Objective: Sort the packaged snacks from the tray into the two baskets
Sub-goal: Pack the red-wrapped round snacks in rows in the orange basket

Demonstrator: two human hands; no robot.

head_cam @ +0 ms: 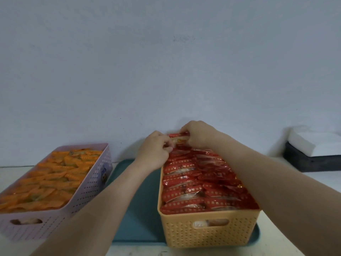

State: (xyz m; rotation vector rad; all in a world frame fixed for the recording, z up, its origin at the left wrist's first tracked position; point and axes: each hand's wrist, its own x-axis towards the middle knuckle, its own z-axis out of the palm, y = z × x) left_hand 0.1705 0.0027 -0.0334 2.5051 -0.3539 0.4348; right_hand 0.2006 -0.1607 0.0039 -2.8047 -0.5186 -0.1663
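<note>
An orange woven basket (pixel 208 231) stands on the teal tray (pixel 140 209), packed with several red snack packets (pixel 199 183). At its far end my left hand (pixel 155 152) and my right hand (pixel 199 135) both pinch one red packet (pixel 180 138), holding it upright above the row. A pale purple basket (pixel 86 193) to the left holds several orange snack packets (pixel 53 178). The tray's bare part between the baskets shows no loose packets.
A pale wall rises right behind the baskets. At the far right a dark box (pixel 311 161) carries a white foam block (pixel 315 143). The white tabletop (pixel 317 183) shows around the tray.
</note>
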